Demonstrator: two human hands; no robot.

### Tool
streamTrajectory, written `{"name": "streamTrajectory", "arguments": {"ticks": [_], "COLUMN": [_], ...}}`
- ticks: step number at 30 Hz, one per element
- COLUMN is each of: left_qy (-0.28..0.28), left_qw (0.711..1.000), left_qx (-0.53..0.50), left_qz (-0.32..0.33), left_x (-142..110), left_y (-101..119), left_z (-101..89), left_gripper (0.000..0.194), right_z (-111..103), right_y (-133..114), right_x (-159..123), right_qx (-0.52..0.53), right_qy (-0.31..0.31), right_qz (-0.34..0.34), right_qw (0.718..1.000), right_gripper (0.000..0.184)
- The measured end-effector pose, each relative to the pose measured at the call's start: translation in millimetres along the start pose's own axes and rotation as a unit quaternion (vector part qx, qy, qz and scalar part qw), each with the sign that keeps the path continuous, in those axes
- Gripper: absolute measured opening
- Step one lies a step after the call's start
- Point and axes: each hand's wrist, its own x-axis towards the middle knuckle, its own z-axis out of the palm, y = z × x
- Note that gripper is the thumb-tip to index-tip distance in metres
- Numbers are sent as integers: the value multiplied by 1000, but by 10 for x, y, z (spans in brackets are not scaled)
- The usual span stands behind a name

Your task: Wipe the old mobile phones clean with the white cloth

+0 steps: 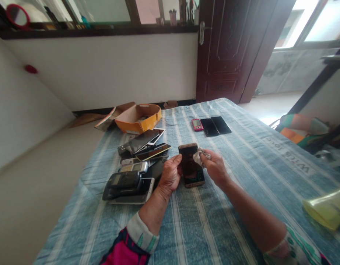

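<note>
A smartphone (pixel 190 165) with a dark screen and gold ends is gripped along its left edge by my left hand (pixel 172 172), thumb on the front. Pinched in the fingers of my right hand (pixel 216 167) is a crumpled whitish cloth (pixel 199 156), which touches the upper right of the screen. Left of my left hand lies a heap of old phones: a black slab phone (pixel 140 141) on top, a silver keypad phone (pixel 136 167), a black flip-style phone (pixel 124 181) and a white-edged smartphone (pixel 146 191), among several others.
An open orange cardboard box (pixel 136 125) stands behind the heap. Further back on the striped bed cover (pixel 178 125) lie a pink phone (pixel 197 124) and two dark phones (pixel 216 126) side by side. A yellow plastic packet (pixel 326 209) lies at the right. Beyond is a dark red door (pixel 227 55).
</note>
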Motion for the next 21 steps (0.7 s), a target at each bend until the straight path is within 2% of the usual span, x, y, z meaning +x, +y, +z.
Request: {"name": "streamTrajectory", "arguments": {"ticks": [5, 12, 21], "left_qy": [0, 10, 20], "left_qw": [1000, 1000, 999], "left_qx": [3, 3, 3], "left_qz": [6, 6, 31], "left_x": [14, -23, 9], "left_y": [-11, -26, -48], "left_z": [-5, 48, 16], "left_gripper": [28, 30, 32], "right_z": [-86, -61, -35], "right_y": [10, -4, -16], "right_x": [-120, -24, -339], "right_qx": [-87, -114, -203], "right_qy": [-35, -2, -35], "right_qz": [-13, -45, -53], "right_qw": [995, 992, 977], "right_gripper": [25, 25, 22]}}
